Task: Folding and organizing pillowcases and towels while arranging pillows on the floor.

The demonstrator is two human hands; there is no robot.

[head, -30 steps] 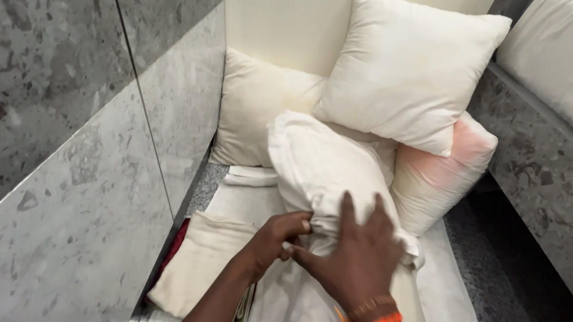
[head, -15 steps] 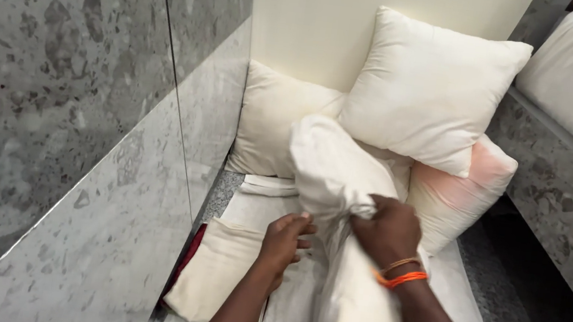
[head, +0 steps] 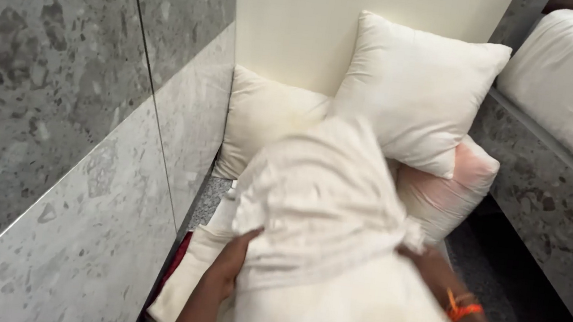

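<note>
White pillows (head: pixel 419 90): three stacked, one held.

you get soft, even, warm indoor light with no hard shadows. the white pillow (head: pixel 324 209) at the centre of the frame is smeared by motion blur, its edges lost. faint sheen lies on the grey stone wall (head: pixel 51 117) at left; lower right falls dim.
</note>
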